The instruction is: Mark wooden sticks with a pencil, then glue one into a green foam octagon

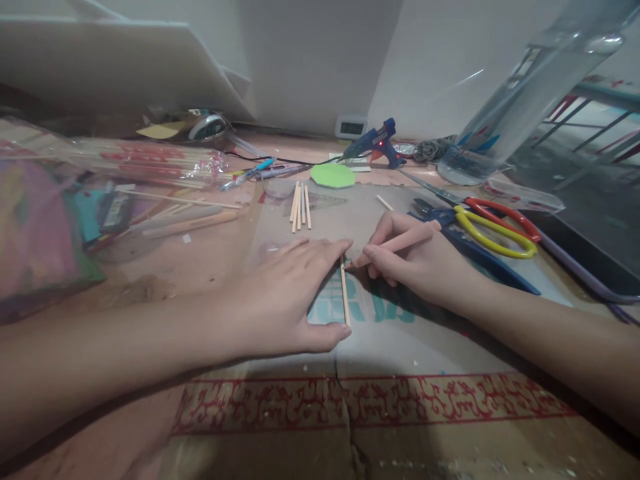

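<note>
head view: the left hand clamps a wooden stick endwise between thumb and fingers on the surface. the right hand has fingers clamped on a pink pen-shaped tool, tip beside the stick.

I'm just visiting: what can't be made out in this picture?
In the head view:
Wooden stick: ends covered by the left hand.
Pen-shaped tool in the right hand: tip too small and blurred.
Small display: any digits too small, blurred.
Clear bottle: top cut off by the top edge.
</note>
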### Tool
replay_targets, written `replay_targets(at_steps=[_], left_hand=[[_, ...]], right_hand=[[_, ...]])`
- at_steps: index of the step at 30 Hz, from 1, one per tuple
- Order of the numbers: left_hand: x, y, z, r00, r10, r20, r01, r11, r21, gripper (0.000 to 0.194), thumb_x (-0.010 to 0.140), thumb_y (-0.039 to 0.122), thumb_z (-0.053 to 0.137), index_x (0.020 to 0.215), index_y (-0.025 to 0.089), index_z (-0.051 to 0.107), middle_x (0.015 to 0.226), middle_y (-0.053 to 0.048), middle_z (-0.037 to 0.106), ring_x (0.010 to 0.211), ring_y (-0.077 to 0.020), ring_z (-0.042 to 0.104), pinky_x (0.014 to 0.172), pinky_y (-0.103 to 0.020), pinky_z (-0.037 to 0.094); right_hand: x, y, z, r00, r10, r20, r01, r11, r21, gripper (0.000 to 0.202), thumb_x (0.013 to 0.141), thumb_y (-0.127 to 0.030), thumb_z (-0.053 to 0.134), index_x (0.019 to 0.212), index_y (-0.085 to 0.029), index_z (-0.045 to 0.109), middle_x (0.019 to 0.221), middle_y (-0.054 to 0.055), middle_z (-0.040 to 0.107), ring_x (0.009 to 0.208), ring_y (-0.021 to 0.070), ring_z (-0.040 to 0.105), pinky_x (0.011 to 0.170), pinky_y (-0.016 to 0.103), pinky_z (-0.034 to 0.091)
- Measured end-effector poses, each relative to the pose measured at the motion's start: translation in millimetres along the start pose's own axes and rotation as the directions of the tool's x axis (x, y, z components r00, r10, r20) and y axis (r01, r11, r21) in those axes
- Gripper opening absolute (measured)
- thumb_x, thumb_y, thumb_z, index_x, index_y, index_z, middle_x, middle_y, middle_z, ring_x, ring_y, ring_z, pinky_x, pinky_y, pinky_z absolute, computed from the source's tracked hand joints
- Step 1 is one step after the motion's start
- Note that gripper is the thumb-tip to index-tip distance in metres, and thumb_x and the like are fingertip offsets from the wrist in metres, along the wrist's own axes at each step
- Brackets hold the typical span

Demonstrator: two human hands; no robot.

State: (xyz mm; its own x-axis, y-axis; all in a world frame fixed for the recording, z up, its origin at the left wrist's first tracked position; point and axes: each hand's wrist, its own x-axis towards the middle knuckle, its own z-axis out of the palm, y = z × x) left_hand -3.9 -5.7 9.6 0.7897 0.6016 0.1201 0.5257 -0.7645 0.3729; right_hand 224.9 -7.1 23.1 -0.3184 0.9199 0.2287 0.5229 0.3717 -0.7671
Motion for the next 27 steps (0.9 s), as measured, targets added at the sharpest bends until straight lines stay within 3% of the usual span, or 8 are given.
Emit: replay_targets(at_steps=[10,13,16,21,27], left_hand=[[-0.5,0.0,-0.6,1.000,-0.014,0.005,0.014,1.000,-0.005,0.092,0.084,0.052,0.070,0.155,0.007,0.035,0.152,-0.022,0.052,0.144,-0.0388,0.047,0.122,-0.056,0.036],[-0.5,0.2,0.0,1.000,-0.016,0.013,0.016,1.000,0.002,0.092,0.084,0.052,0.069,0.156,0.006,0.034,0.153,-0.022,0.051,0.144,-0.0375,0.047,0.123,-0.054,0.035],[0.8,0.9,0.7,0.997,-0.063,0.050,0.061,0.998,0.036,0.095,0.084,0.057,0.068,0.156,0.004,0.035,0.158,-0.023,0.046,0.149,-0.0401,0.040,0.126,-0.058,0.029],[2.5,0.3,2.8,0.981,-0.165,0.104,0.154,0.983,0.102,0.103,0.080,0.073,0.063,0.155,0.005,0.041,0.169,-0.024,0.026,0.157,-0.0452,0.022,0.126,-0.064,0.024],[0.3,-1.1,3.0,0.983,-0.165,0.077,0.157,0.982,0.103,0.103,0.078,0.076,0.064,0.154,0.009,0.044,0.168,-0.022,0.030,0.157,-0.0424,0.024,0.126,-0.062,0.025]], right_hand=[[-0.4,0.6,-0.9,0.997,0.044,-0.061,-0.047,0.998,-0.045,0.022,0.090,-0.022,0.066,0.069,-0.016,0.069,0.073,0.003,0.065,0.047,0.0085,0.056,0.040,0.022,0.042],[-0.6,1.0,-0.9,0.999,0.018,-0.030,-0.020,0.998,-0.058,0.023,0.091,-0.022,0.066,0.070,-0.016,0.071,0.075,0.004,0.066,0.051,0.0094,0.057,0.044,0.023,0.044],[-0.4,1.2,-0.5,1.000,-0.010,-0.003,0.010,0.998,-0.058,0.023,0.091,-0.021,0.065,0.071,-0.016,0.075,0.076,0.004,0.066,0.054,0.0093,0.057,0.046,0.022,0.044],[-0.7,0.7,-0.2,0.998,-0.062,-0.016,0.060,0.993,-0.106,0.024,0.090,-0.020,0.065,0.069,-0.017,0.077,0.076,0.004,0.065,0.057,0.0097,0.058,0.051,0.023,0.046],[-2.6,1.0,-0.3,0.999,-0.053,0.010,0.054,0.992,-0.118,0.026,0.092,-0.026,0.064,0.071,-0.017,0.075,0.077,0.006,0.068,0.065,0.0142,0.064,0.055,0.026,0.050]])
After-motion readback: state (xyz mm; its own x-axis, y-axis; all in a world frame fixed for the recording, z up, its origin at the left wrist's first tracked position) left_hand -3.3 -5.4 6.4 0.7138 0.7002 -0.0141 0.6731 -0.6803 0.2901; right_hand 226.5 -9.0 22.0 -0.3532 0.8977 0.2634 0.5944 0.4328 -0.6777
